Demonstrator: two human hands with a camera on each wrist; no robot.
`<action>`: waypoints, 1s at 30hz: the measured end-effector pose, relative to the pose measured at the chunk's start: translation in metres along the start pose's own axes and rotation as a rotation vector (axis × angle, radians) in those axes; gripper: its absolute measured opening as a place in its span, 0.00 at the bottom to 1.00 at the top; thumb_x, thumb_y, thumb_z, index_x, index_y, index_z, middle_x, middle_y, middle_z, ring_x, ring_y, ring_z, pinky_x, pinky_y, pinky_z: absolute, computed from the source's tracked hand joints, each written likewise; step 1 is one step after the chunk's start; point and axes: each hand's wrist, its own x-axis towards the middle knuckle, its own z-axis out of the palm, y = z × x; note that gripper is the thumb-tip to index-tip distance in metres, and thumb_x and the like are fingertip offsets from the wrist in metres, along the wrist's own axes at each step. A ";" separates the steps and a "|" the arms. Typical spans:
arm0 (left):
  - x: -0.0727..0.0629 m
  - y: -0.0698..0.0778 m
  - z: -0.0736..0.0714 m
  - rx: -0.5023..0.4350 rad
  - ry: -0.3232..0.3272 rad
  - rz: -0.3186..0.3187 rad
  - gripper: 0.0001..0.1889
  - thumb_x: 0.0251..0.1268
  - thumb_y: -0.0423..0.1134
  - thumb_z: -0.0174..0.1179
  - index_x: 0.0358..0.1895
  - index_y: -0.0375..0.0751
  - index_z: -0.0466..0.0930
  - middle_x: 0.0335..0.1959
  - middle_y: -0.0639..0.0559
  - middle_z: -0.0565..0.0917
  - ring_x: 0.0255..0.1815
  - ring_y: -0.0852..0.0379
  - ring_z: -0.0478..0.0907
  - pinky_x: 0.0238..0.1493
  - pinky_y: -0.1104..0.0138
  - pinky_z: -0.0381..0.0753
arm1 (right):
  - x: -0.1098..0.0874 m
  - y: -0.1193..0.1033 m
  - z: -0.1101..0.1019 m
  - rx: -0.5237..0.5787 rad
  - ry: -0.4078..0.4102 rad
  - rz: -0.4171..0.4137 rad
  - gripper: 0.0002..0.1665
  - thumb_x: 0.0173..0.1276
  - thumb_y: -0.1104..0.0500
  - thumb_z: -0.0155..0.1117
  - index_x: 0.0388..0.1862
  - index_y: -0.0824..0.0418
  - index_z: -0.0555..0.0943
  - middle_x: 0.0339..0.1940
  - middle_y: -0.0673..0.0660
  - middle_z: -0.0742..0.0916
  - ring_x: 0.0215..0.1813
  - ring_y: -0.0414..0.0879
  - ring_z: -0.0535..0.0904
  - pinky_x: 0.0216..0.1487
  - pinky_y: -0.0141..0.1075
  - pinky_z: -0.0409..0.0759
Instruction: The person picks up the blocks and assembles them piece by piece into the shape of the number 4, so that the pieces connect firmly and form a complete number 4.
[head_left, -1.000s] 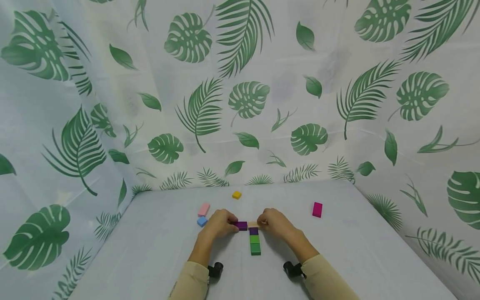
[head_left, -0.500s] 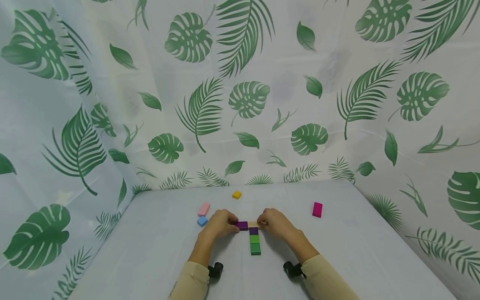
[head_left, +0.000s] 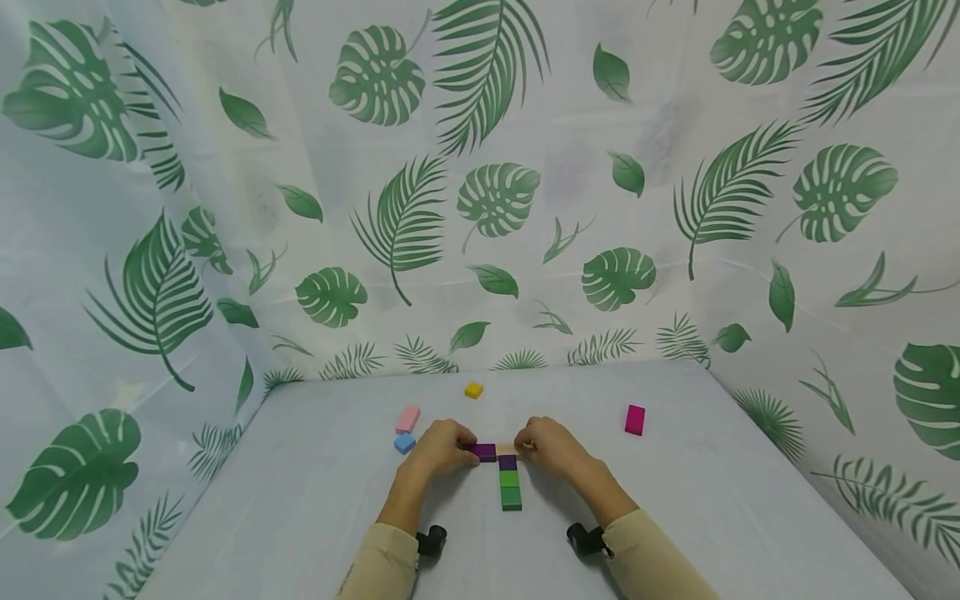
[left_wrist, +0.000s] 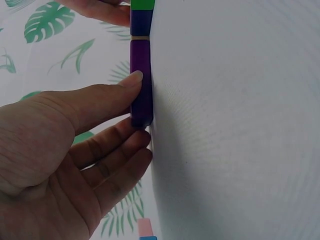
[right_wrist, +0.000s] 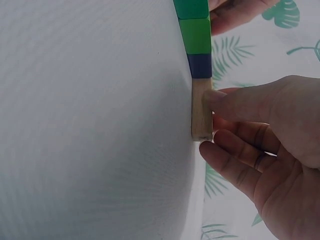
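Note:
My left hand (head_left: 442, 446) pinches a purple block (head_left: 486, 452) lying flat on the white-covered table. In the left wrist view, the thumb presses the near side of this purple block (left_wrist: 141, 82), with the fingers behind and at its end. My right hand (head_left: 551, 446) holds a plain wooden block (right_wrist: 202, 110) between thumb and fingers. The purple and wooden blocks lie end to end in a crosswise row. From the wooden block, a column runs toward me: a dark blue block (head_left: 507, 462), a light green block (head_left: 509, 478) and a darker green block (head_left: 512, 498).
Left of the hands lie a pink block (head_left: 408, 419) and a blue block (head_left: 404, 442), close together. A yellow block (head_left: 473, 390) sits farther back, and a magenta block (head_left: 635, 420) lies to the right. A leaf-printed curtain (head_left: 435, 325) surrounds the table.
The purple block has slid very slightly right toward the wooden block, with my left hand on it. My right hand and the column have stayed in place.

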 end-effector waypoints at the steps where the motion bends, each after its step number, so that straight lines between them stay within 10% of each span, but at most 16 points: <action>1: 0.000 0.000 0.000 -0.002 0.000 0.001 0.14 0.63 0.38 0.75 0.51 0.40 0.90 0.43 0.51 0.90 0.44 0.56 0.79 0.57 0.53 0.83 | 0.000 0.000 0.000 0.001 -0.001 0.002 0.06 0.69 0.68 0.69 0.41 0.63 0.91 0.35 0.52 0.87 0.40 0.44 0.78 0.49 0.47 0.82; 18: -0.001 0.000 -0.001 -0.046 -0.008 -0.042 0.19 0.65 0.44 0.73 0.57 0.41 0.88 0.47 0.50 0.89 0.46 0.54 0.81 0.56 0.53 0.83 | 0.001 0.001 0.000 0.008 -0.003 0.022 0.07 0.70 0.68 0.70 0.42 0.63 0.92 0.35 0.52 0.87 0.40 0.44 0.80 0.50 0.46 0.82; 30: -0.006 -0.020 -0.020 -0.013 0.251 0.016 0.19 0.70 0.47 0.69 0.58 0.42 0.87 0.55 0.43 0.87 0.55 0.45 0.83 0.54 0.51 0.83 | -0.001 0.001 0.001 0.005 0.022 -0.026 0.07 0.69 0.69 0.69 0.41 0.64 0.91 0.35 0.54 0.88 0.40 0.46 0.80 0.49 0.48 0.82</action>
